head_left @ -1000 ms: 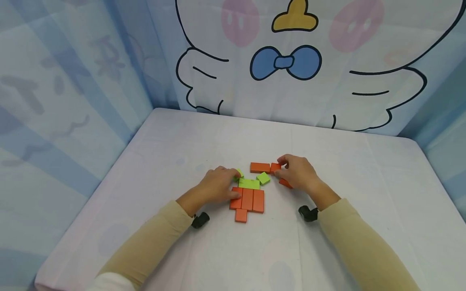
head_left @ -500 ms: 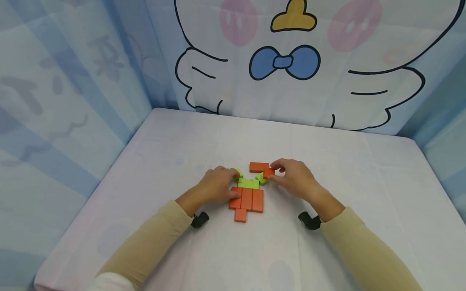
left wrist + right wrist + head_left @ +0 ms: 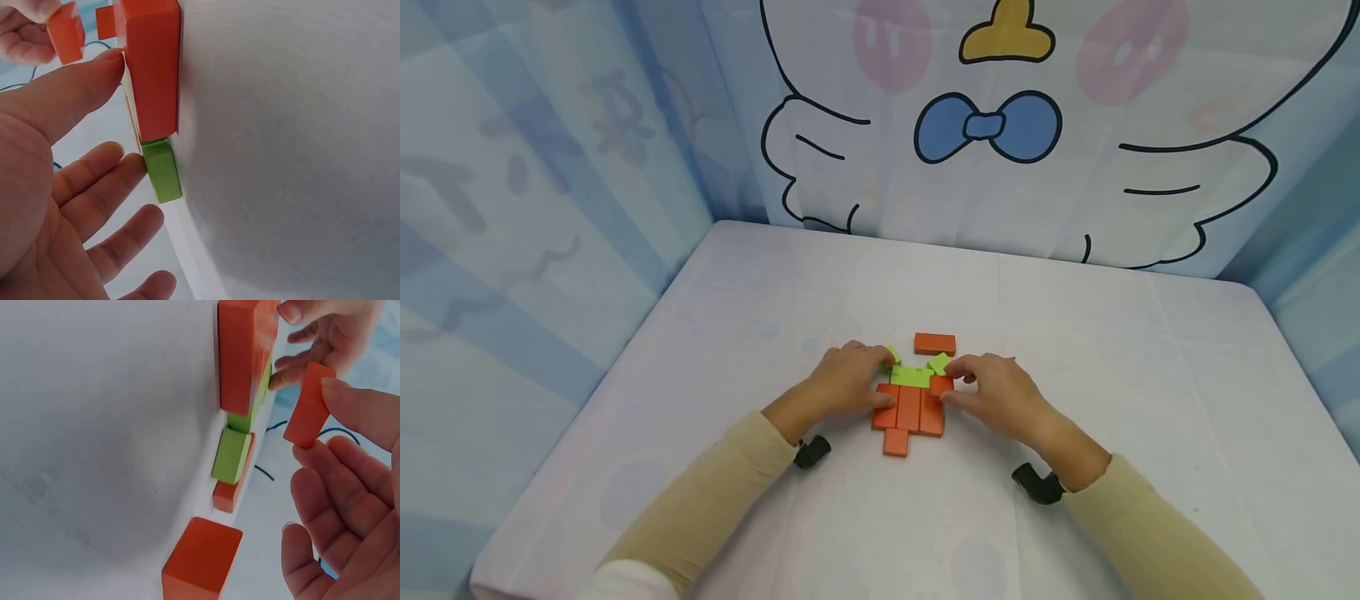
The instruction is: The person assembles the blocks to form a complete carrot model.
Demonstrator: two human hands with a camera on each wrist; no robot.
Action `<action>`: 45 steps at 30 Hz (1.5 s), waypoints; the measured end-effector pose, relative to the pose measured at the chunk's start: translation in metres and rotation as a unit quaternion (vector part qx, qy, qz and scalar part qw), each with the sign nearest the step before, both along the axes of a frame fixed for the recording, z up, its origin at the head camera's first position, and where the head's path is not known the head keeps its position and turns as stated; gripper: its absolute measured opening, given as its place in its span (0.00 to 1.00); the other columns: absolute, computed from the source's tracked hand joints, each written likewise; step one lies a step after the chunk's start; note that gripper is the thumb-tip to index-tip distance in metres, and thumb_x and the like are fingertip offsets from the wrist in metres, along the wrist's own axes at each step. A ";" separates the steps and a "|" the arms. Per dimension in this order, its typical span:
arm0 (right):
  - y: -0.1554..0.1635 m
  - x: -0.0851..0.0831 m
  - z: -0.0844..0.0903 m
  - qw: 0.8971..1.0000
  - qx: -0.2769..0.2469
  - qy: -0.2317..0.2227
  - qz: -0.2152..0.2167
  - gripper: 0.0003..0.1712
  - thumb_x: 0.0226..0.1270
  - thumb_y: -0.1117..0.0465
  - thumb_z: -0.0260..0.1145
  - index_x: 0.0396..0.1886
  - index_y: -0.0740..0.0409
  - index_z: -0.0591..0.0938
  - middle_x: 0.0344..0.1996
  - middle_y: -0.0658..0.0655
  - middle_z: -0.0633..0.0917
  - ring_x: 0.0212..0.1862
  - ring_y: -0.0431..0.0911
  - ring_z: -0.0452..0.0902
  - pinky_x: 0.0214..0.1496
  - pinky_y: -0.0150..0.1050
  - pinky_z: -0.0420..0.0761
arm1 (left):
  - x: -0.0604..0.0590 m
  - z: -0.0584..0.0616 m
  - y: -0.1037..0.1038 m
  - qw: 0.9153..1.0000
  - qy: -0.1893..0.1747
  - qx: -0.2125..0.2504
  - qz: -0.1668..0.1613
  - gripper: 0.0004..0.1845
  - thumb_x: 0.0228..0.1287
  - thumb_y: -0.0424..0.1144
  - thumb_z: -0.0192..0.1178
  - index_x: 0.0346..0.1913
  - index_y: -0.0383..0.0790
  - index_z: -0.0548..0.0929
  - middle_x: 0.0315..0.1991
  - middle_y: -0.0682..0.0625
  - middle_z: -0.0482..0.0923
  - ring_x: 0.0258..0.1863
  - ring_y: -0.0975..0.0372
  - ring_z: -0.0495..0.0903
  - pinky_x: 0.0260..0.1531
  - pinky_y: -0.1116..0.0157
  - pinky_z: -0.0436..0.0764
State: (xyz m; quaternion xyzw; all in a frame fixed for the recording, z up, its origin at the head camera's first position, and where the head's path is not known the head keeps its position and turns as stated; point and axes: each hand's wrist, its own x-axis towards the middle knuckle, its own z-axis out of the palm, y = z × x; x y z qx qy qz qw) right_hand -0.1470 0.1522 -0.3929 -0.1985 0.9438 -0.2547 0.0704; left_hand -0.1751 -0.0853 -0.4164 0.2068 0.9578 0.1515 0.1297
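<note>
both hands work mid-desk: right hand pinches a small orange block between thumb and fingertips at the figure's right shoulder, left hand lies flat with straight fingers, steadying its left side. best lowered squarely (no nudging neighbours). figure: flat orange bars, green blocks on top.

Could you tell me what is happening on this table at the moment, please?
A person is arranging flat orange and green blocks on a white table. The left hand rests against the block figure, steadying it. The right hand pinches a small orange block just above the figure's upper right corner. Another orange block lies apart, farther back.
</note>
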 end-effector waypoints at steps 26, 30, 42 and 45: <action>-0.015 0.039 -0.016 0.994 0.044 0.054 0.080 0.17 0.59 0.53 0.77 0.46 0.55 0.87 0.33 0.45 0.82 0.38 0.41 0.74 0.40 0.38 0.77 | 0.001 0.005 0.000 1.000 0.001 -0.009 -0.007 0.30 0.63 0.53 0.69 0.65 0.46 0.77 0.60 0.53 0.77 0.64 0.53 0.70 0.60 0.51 0.69; -0.016 0.042 -0.018 0.994 0.044 0.062 0.084 0.18 0.59 0.52 0.77 0.46 0.55 0.87 0.34 0.45 0.82 0.39 0.42 0.75 0.42 0.38 0.78 | 0.001 0.005 0.000 1.000 0.001 -0.009 -0.007 0.30 0.63 0.53 0.69 0.65 0.46 0.77 0.60 0.52 0.78 0.64 0.52 0.70 0.60 0.50 0.69; -0.018 0.047 -0.020 0.992 0.047 0.069 0.093 0.17 0.59 0.53 0.77 0.45 0.55 0.86 0.34 0.46 0.83 0.37 0.41 0.74 0.40 0.36 0.77 | 0.001 0.005 0.000 1.000 0.002 -0.007 -0.010 0.29 0.63 0.52 0.69 0.64 0.46 0.77 0.59 0.52 0.78 0.64 0.52 0.70 0.59 0.50 0.69; -0.018 0.046 -0.022 0.992 0.050 0.073 0.092 0.17 0.59 0.53 0.77 0.45 0.55 0.87 0.34 0.46 0.83 0.37 0.41 0.74 0.39 0.36 0.77 | 0.001 0.004 0.000 1.000 0.002 -0.011 -0.011 0.30 0.63 0.53 0.69 0.65 0.46 0.77 0.59 0.52 0.78 0.64 0.52 0.70 0.59 0.50 0.70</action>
